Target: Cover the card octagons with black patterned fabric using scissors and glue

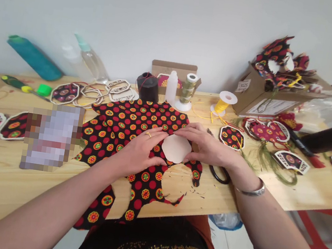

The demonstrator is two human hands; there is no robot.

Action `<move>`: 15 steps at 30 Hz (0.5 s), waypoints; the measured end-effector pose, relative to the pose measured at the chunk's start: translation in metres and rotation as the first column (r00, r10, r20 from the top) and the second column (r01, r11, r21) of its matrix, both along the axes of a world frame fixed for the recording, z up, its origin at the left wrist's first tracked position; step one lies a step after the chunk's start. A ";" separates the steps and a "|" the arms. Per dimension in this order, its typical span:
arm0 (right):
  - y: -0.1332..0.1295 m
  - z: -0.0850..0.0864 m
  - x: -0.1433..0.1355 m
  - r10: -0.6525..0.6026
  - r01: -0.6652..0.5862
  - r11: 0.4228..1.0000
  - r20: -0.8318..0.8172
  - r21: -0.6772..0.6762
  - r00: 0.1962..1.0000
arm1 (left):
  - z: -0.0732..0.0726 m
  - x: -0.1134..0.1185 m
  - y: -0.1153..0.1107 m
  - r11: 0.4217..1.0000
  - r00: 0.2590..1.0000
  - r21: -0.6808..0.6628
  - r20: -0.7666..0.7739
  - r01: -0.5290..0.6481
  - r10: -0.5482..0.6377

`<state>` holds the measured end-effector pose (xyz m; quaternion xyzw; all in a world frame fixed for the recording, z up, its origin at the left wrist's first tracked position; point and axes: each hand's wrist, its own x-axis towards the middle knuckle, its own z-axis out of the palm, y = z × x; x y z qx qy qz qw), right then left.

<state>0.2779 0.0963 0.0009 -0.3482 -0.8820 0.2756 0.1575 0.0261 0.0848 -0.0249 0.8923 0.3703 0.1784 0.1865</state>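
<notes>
A white rounded piece with a wavy edge [176, 149] lies on black fabric [145, 179] printed with red dots and orange-green flowers. The fabric has pieces cut out of its lower side. My left hand [141, 152] rests on the fabric at the white piece's left, fingers apart, a ring on one finger. At the right, my right hand [202, 144] has its fingertips at the white piece's top and right edges, thumb and fingers spread around it. Black-handled scissors [220, 175] lie beside my right wrist, partly hidden.
Behind the fabric stand a black thread cone [148, 87], a white bottle [172, 88] and thread spools. At the back right is a cardboard box [249, 89] of fabric pieces. Octagonal patterned ornaments [232, 137] lie on both sides, and a teal cone [35, 58] lies back left.
</notes>
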 end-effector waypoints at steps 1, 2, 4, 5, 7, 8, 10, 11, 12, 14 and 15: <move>0.000 0.000 0.000 0.002 -0.002 1.000 -0.003 -0.002 1.000 | 0.000 0.000 0.000 1.000 1.000 0.000 0.000 0.000 0.000; 0.000 -0.001 0.001 0.005 -0.005 1.000 -0.006 -0.004 1.000 | 0.000 0.000 0.000 1.000 1.000 0.000 0.001 0.000 0.000; 0.001 -0.001 0.002 0.007 -0.007 1.000 -0.013 -0.006 1.000 | 0.000 0.000 0.000 1.000 1.000 -0.006 0.002 -0.002 0.002; 0.001 -0.002 0.002 0.007 -0.007 1.000 -0.016 -0.007 1.000 | 0.000 -0.001 0.000 1.000 1.000 -0.010 0.002 -0.005 0.005; 0.001 -0.003 0.003 0.007 -0.007 1.000 -0.021 -0.014 1.000 | -0.001 -0.001 0.000 1.000 1.000 -0.020 0.000 -0.014 0.014; 0.002 -0.003 0.004 0.007 -0.007 1.000 -0.021 -0.019 1.000 | -0.001 -0.001 0.000 0.999 1.000 -0.026 0.000 -0.020 0.020; 0.002 -0.004 0.004 0.004 -0.005 1.000 -0.012 -0.029 1.000 | -0.001 0.000 0.000 0.999 1.000 -0.035 0.000 -0.026 0.026; 0.002 -0.004 0.005 0.002 -0.003 0.999 -0.006 -0.032 1.000 | -0.001 0.000 0.000 0.999 1.000 -0.039 0.000 -0.025 0.025; 0.002 -0.004 0.005 0.000 0.000 0.999 0.000 -0.034 1.000 | 0.000 0.000 0.000 0.999 1.000 -0.041 0.001 -0.023 0.023; 0.002 -0.004 0.005 -0.002 0.002 0.999 0.005 -0.037 1.000 | -0.001 -0.001 0.000 0.999 1.000 -0.041 0.009 -0.016 0.017; 0.001 -0.004 0.005 -0.003 0.003 0.999 0.005 -0.037 1.000 | -0.001 -0.001 0.000 0.999 1.000 -0.037 0.016 -0.011 0.011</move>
